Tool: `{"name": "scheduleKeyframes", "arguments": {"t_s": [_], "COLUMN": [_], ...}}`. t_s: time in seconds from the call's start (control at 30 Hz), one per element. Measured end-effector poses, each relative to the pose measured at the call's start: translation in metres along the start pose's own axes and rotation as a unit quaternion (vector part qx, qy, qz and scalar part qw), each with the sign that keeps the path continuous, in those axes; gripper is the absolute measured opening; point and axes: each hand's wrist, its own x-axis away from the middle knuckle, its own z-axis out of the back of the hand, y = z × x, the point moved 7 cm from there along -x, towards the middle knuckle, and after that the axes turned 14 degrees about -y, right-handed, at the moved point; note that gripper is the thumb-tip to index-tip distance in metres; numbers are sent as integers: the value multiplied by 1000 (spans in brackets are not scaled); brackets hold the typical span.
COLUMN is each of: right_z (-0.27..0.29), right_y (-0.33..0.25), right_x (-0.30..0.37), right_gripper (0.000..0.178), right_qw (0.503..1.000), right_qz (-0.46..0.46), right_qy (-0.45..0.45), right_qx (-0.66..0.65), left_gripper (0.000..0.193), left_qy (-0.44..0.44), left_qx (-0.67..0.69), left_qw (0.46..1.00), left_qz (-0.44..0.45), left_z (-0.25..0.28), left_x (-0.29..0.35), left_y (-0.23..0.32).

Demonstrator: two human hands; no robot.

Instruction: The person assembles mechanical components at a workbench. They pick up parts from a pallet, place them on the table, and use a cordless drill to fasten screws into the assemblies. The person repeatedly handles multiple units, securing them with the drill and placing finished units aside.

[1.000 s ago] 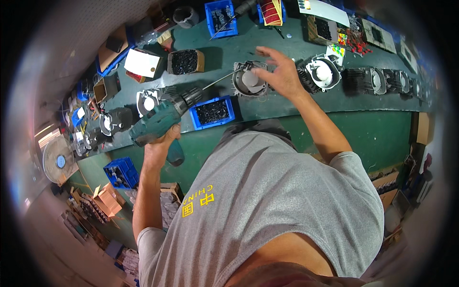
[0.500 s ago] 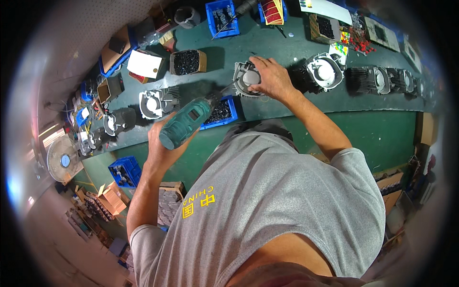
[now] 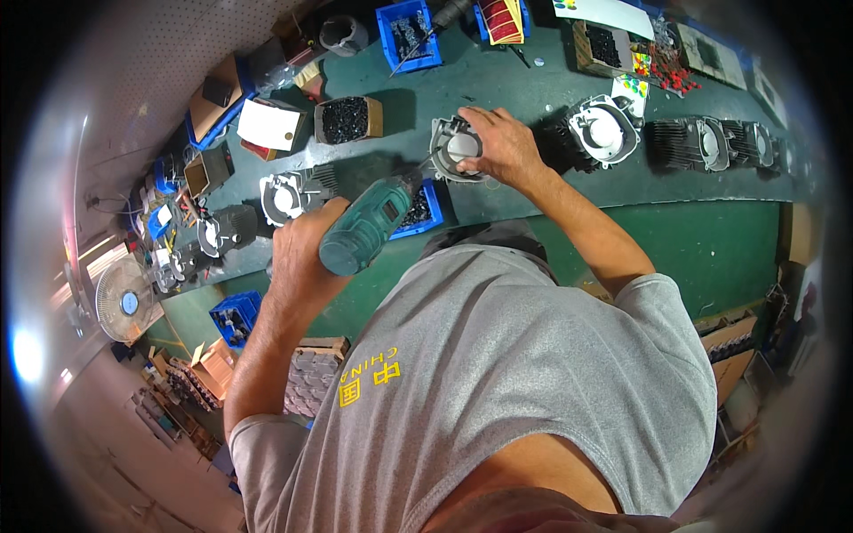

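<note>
Evidently the left hand [image 3: 302,244] is wrapping its fingers around the teal cordless drill [image 3: 369,226], aiming its bit at the round grey metal housing [image 3: 455,147]; the right hand [image 3: 502,147], fingers spread, is pressing on that housing, steadying it.

Cordless driver applied to metal housing on green worktop [image 3: 533,191].
Left hand [image 3: 302,244] grips the teal driver [image 3: 366,226], bit angled toward the round housing [image 3: 455,147]; right hand [image 3: 502,147] rests on the housing. A blue parts bin [image 3: 418,209] sits beneath the driver.

One teal cordless drill [image 3: 369,226] at centre, four blue parts bins [image 3: 408,35] from twelve to eight o'clock, two open boxes of black screws [image 3: 346,119], one desk fan [image 3: 124,302] at nine o'clock
</note>
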Motion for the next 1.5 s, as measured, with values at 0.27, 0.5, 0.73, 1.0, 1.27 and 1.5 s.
{"name": "scheduleKeyframes", "arguments": {"t_s": [0.27, 0.5, 0.73, 1.0, 1.27, 1.5], "right_z": [3, 4, 4, 3, 2, -2], "right_y": [-1, -1, -1, -1, -1, 3], "right_x": [3, 4, 3, 3, 2, 4], "right_gripper": [92, 91, 91, 94, 95, 94], "right_qw": [999, 999, 999, 1000, 1000, 999], "right_qz": [31, 24, 26, 16, 9, 20], "right_qy": [42, 36, 46, 27, 16, 33], "right_qx": [-1, -16, -6, -4, -4, -3], "left_gripper": [36, 37, 39, 42, 43, 45], "left_qy": [-49, -87, -84, -96, -77, -86], "left_qx": [-62, -52, -76, -95, -87, 13], "left_qw": [993, 994, 992, 990, 992, 995], "left_qz": [-85, -51, -48, -36, -47, -55], "left_z": [47, 63, 64, 60, 61, 53], "left_x": [-40, -59, -61, -67, -66, -68], "left_y": [30, 50, 47, 41, 38, 35]}}
